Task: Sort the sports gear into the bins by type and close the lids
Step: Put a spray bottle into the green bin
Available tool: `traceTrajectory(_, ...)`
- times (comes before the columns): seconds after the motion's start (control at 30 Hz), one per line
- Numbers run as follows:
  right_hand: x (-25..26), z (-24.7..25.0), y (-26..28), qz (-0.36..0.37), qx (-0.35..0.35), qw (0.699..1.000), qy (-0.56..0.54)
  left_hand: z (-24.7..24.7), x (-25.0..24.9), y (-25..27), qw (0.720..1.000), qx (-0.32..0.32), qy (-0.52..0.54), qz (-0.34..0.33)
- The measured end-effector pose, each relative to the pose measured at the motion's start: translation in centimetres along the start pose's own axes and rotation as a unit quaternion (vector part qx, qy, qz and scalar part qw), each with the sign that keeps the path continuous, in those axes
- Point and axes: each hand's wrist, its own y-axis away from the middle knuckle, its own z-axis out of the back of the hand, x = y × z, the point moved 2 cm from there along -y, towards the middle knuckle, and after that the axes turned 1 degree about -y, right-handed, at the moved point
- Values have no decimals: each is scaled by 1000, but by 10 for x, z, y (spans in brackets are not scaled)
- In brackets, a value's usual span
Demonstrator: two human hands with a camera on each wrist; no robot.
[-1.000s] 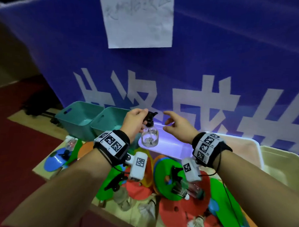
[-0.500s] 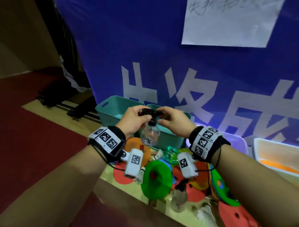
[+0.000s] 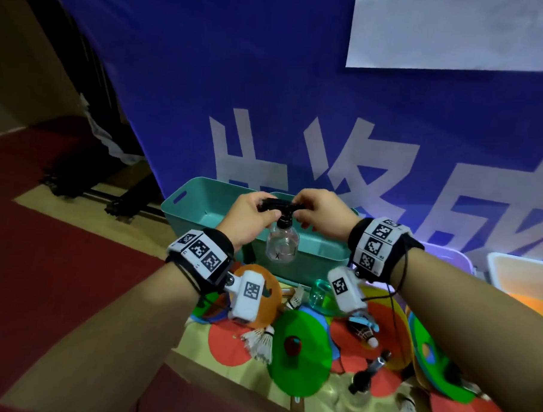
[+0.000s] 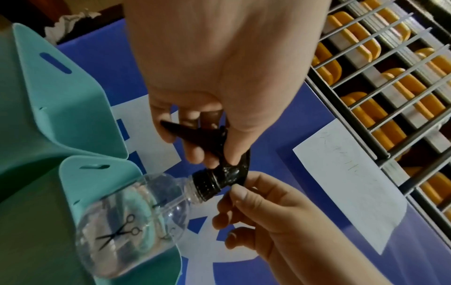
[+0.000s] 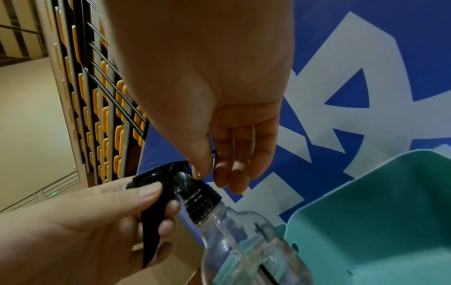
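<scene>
A clear spray bottle (image 3: 282, 246) with a black trigger head hangs upright over the near teal bin (image 3: 315, 267). My left hand (image 3: 259, 210) grips the head, its fingers (image 4: 195, 152) curled round the trigger. From the other side my right hand (image 3: 301, 211) pinches the head's back end between thumb (image 5: 201, 167) and fingertips. The bottle (image 4: 127, 221) carries a small scissors mark and looks empty; it (image 5: 244, 243) shows beside the teal bin (image 5: 380, 221) in the right wrist view. A second teal bin (image 3: 186, 208) stands open just left of the first.
On the mat below lie several flat coloured discs (image 3: 301, 359), shuttlecocks (image 3: 259, 340) and two more spray bottles (image 3: 360, 387). A pale purple bin (image 3: 448, 260) and a white bin (image 3: 522, 269) with orange inside stand at the right. A blue banner (image 3: 269, 81) closes off the back.
The bottle has travelled left, from over the pale lit bin to over the teal bins. My right hand, open beside it a second ago, now pinches the spray head.
</scene>
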Motion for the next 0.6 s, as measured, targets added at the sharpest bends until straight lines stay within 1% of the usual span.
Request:
traceTrajectory(0.13, -14, 4, -30, -7, -13, 1000, -1, 1, 9, -36, 999, -27, -19, 10)
traceTrajectory(0.27, -32, 3, -46, -31, -23, 999, -16, -5, 16, -63, 998, -22, -52, 8)
traceTrajectory(0.37, -43, 6, -58, -52, -21, 998, -28, -8, 23, -85, 990, -19, -136, 2)
traceTrajectory(0.43, -52, 5, -64, -64, -19, 997, -48, -12, 28, -99, 983, -6, -184, -9)
traceTrajectory(0.47, -56, 4, -67, -72, -17, 995, -59, -15, 30, -105, 982, 2, -191, -11)
traceTrajectory(0.6, -70, -1, -85, -114, -7, 991, -75, -22, 40, -130, 982, 33, -183, -10)
